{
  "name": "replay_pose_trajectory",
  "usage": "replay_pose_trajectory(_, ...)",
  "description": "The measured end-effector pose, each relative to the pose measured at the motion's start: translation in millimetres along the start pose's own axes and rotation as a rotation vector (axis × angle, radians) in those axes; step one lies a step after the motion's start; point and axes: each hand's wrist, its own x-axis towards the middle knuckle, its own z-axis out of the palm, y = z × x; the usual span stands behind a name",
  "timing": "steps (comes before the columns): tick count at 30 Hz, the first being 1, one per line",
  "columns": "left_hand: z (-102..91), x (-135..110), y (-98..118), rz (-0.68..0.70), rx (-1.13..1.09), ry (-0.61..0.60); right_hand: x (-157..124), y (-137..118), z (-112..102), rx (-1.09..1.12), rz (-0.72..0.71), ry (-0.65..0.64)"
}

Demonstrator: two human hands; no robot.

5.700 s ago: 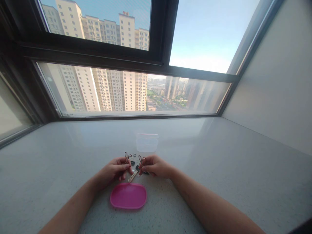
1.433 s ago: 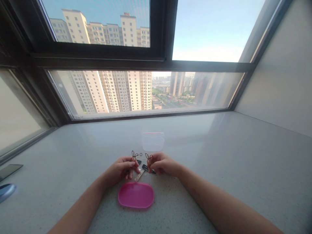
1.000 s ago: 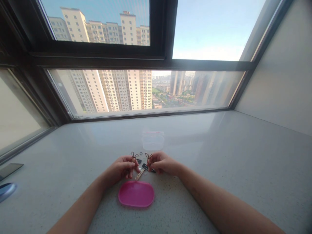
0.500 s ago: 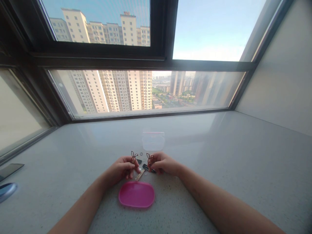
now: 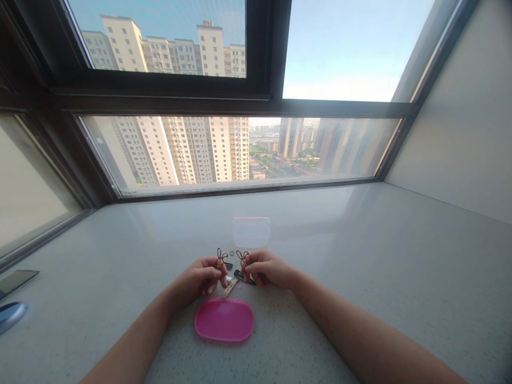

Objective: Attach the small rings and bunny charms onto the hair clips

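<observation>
My left hand [image 5: 199,278] is closed in a pinch on a small brown rabbit-shaped wire clip [image 5: 220,257], held upright. My right hand [image 5: 266,268] pinches a second rabbit-shaped clip [image 5: 242,257] just beside it; the two clips stand a little apart. Under and between the hands lie small items on the sill: a pale hair clip [image 5: 229,288], a dark clip [image 5: 239,276] and small rings [image 5: 232,252]. A pink oval lid [image 5: 224,320] lies right in front of my hands. A clear plastic box [image 5: 252,232] with a pink rim stands just behind them.
The grey speckled sill [image 5: 360,256] runs to a wide window [image 5: 240,149] with a dark frame. A wall [image 5: 460,138] rises at the right. At the far left edge lie a dark flat object [image 5: 18,278] and a bluish rounded object [image 5: 10,313].
Both hands stay pinched on their clips in nearly the same place. The two clips have come slightly closer together. The camera has shifted a little since the oldest frame.
</observation>
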Motion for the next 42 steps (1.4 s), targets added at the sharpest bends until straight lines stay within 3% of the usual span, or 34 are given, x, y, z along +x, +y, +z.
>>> replay_pose_trajectory(7, 3.1, -1.1, 2.5, 0.016, -0.005, 0.005, -1.3, 0.6, 0.6, -0.104, 0.028, 0.006)
replay_pose_trajectory(42, 4.2, -0.2, 1.7, -0.012, 0.062, 0.024, -5.4, -5.4, 5.2, -0.116, 0.035, -0.014)
